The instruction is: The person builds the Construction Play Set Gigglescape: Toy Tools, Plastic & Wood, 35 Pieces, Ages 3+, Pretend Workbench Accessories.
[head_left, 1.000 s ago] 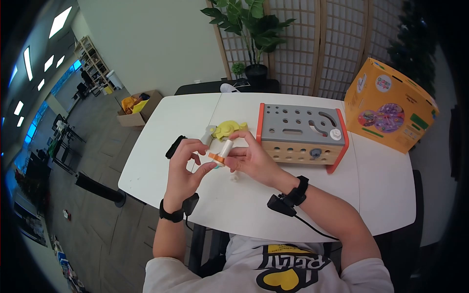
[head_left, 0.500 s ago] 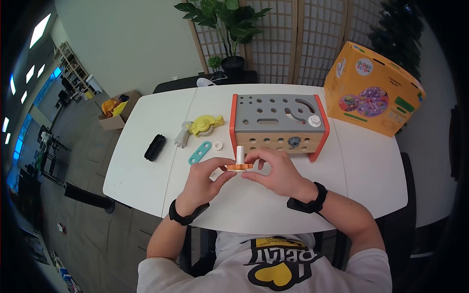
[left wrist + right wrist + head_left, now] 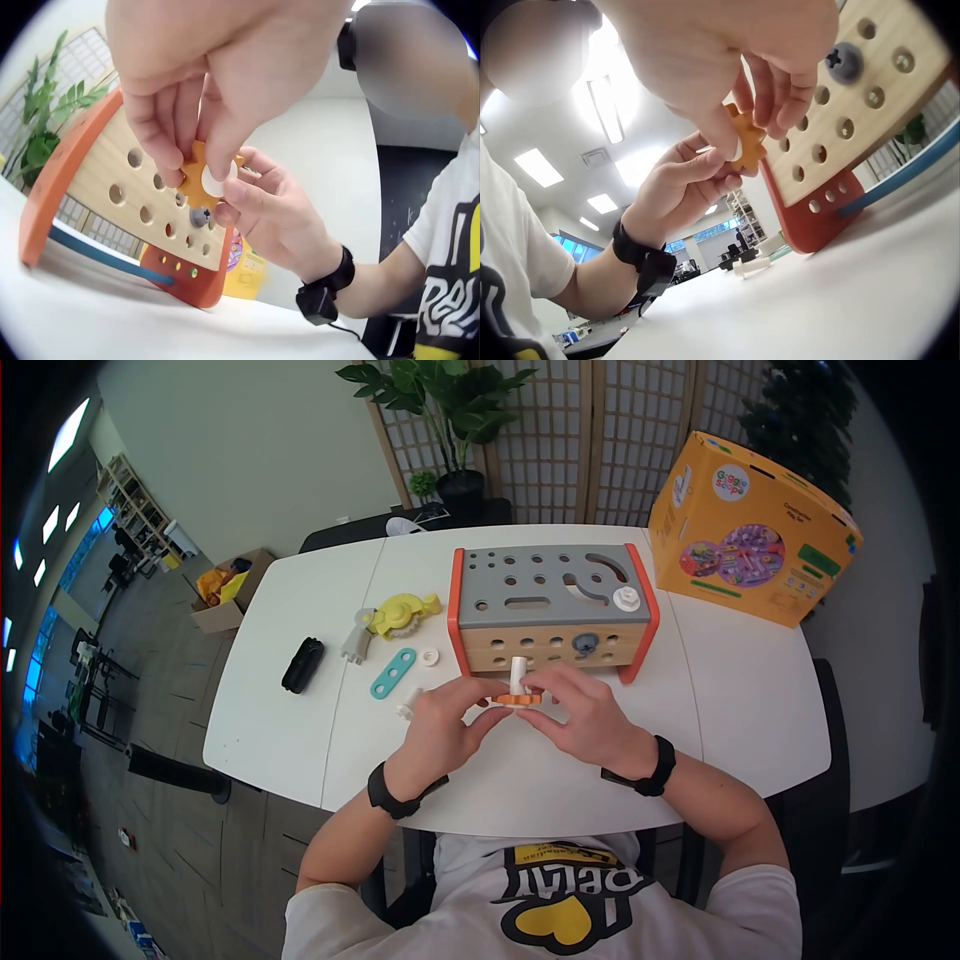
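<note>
Both hands hold an orange toy gear (image 3: 522, 700) with a white toy bolt (image 3: 518, 674) standing upright through it. In the head view my left hand (image 3: 442, 728) pinches the gear's left side. My right hand (image 3: 592, 722) pinches the right side, with fingers beside the shaft and thumb underneath. From the left wrist, the round white bolt head (image 3: 216, 180) shows against the gear's face, with thumbs at it. The hands are just before the front of a toy workbench (image 3: 550, 644) with a holed wooden panel, grey top and red-orange ends.
Left of the workbench lie a teal holed strip (image 3: 394, 674), a white ring (image 3: 430, 657), another white bolt (image 3: 408, 706), a yellow piece (image 3: 402, 616) joined to a grey piece (image 3: 357, 636), and a black object (image 3: 303, 665). A yellow box (image 3: 755, 525) stands behind right.
The hands have carried the gear and bolt rightward from over the loose parts to the workbench's front. The bolt, tilted at first, now stands upright. The head view has shifted too.
</note>
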`<act>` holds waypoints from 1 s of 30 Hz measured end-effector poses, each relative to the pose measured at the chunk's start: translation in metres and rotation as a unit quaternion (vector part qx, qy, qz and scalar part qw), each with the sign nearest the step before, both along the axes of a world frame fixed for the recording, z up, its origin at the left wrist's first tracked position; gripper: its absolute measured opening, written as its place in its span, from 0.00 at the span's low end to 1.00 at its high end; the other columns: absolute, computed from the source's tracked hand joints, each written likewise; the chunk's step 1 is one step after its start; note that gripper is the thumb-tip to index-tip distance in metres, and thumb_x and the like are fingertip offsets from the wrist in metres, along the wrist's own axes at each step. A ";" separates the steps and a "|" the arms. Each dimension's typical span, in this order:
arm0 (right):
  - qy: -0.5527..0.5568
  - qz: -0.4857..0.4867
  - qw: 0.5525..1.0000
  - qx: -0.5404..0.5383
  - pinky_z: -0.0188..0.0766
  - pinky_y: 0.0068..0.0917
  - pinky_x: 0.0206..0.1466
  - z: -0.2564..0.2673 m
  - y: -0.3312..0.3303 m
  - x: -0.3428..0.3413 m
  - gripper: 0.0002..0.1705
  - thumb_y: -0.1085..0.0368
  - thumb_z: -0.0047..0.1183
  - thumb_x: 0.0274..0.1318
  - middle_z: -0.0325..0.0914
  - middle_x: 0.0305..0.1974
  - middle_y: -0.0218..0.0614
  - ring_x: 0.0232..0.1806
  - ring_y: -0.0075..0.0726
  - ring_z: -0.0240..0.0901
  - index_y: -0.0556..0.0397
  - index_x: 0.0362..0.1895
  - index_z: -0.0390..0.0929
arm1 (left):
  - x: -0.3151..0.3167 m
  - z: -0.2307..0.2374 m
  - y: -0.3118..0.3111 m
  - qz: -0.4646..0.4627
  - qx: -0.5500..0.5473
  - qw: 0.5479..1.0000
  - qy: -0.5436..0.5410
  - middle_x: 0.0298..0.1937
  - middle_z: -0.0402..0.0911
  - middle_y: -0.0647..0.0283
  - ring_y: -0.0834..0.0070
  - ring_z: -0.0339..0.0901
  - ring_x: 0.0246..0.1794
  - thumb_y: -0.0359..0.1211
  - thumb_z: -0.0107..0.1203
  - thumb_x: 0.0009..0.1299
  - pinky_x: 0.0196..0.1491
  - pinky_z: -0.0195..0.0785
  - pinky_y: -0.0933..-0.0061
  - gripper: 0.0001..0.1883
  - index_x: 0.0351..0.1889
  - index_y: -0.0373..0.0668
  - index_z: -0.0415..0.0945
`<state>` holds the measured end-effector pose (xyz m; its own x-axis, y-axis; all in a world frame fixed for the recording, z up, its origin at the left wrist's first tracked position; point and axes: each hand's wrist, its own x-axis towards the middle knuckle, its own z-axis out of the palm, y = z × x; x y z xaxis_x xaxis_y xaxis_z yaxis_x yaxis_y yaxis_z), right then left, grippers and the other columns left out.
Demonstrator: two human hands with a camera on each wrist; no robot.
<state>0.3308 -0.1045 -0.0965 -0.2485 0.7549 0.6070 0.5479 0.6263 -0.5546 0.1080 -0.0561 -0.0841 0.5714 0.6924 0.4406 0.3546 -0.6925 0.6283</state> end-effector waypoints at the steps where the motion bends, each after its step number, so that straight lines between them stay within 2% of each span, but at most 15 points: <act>1: 0.004 -0.004 1.000 -0.017 0.81 0.32 0.43 0.001 0.002 0.005 0.19 0.68 0.69 0.58 0.81 0.45 0.40 0.42 0.42 0.83 0.57 0.53 0.80 | 0.001 0.000 0.001 -0.003 -0.042 0.999 0.003 0.46 0.89 0.56 0.67 0.88 0.42 0.25 0.73 0.64 0.47 0.82 0.70 0.16 0.49 0.36 0.84; 4: 0.023 -0.003 0.999 -0.048 0.80 0.30 0.40 -0.005 0.006 0.013 0.20 0.69 0.71 0.57 0.84 0.43 0.41 0.38 0.39 0.83 0.57 0.52 0.82 | 0.007 -0.017 0.010 -0.011 -0.092 0.994 -0.065 0.42 0.90 0.52 0.64 0.90 0.41 0.28 0.72 0.67 0.46 0.82 0.69 0.13 0.47 0.36 0.83; 7: 0.054 -0.008 0.997 -0.047 0.79 0.28 0.38 -0.014 0.010 0.014 0.20 0.69 0.72 0.56 0.85 0.42 0.41 0.35 0.37 0.83 0.57 0.52 0.83 | 0.013 -0.022 0.013 -0.012 -0.149 0.986 -0.079 0.45 0.91 0.52 0.65 0.91 0.45 0.29 0.71 0.69 0.49 0.82 0.71 0.14 0.47 0.34 0.80; 10: 0.059 -0.019 0.997 -0.041 0.79 0.28 0.37 -0.014 0.011 0.013 0.19 0.69 0.71 0.57 0.85 0.41 0.41 0.33 0.37 0.83 0.58 0.52 0.83 | 0.019 -0.018 0.014 -0.003 -0.191 0.977 -0.094 0.47 0.90 0.52 0.69 0.89 0.49 0.25 0.68 0.71 0.57 0.81 0.69 0.16 0.53 0.34 0.77; 14: 0.037 -0.017 0.997 -0.058 0.80 0.33 0.37 -0.009 0.009 0.015 0.18 0.68 0.66 0.63 0.82 0.42 0.43 0.35 0.42 0.83 0.59 0.56 0.81 | 0.022 -0.014 0.014 0.011 -0.177 0.983 -0.039 0.47 0.90 0.51 0.65 0.89 0.50 0.29 0.69 0.71 0.56 0.81 0.69 0.18 0.54 0.33 0.75; 19: 0.027 -0.012 0.998 -0.059 0.78 0.36 0.42 -0.006 0.009 0.017 0.19 0.72 0.63 0.63 0.80 0.43 0.43 0.40 0.46 0.81 0.59 0.58 0.80 | 0.025 -0.016 0.016 0.025 -0.156 0.987 -0.005 0.45 0.90 0.50 0.63 0.90 0.49 0.33 0.70 0.70 0.51 0.81 0.70 0.20 0.53 0.31 0.77; 25: 0.007 -0.012 0.998 -0.056 0.77 0.37 0.47 0.001 0.010 0.017 0.20 0.74 0.61 0.63 0.78 0.45 0.43 0.45 0.49 0.79 0.59 0.59 0.80 | 0.029 -0.009 0.020 0.044 -0.100 0.993 0.038 0.39 0.90 0.49 0.63 0.91 0.42 0.36 0.73 0.67 0.44 0.81 0.70 0.17 0.42 0.30 0.82; 30: 0.004 -0.003 0.999 -0.048 0.76 0.39 0.48 0.004 0.014 0.015 0.19 0.74 0.58 0.64 0.77 0.46 0.45 0.46 0.51 0.78 0.59 0.59 0.79 | 0.026 0.002 0.023 0.047 0.032 0.993 0.099 0.29 0.85 0.54 0.63 0.85 0.28 0.37 0.75 0.64 0.35 0.78 0.68 0.17 0.38 0.33 0.83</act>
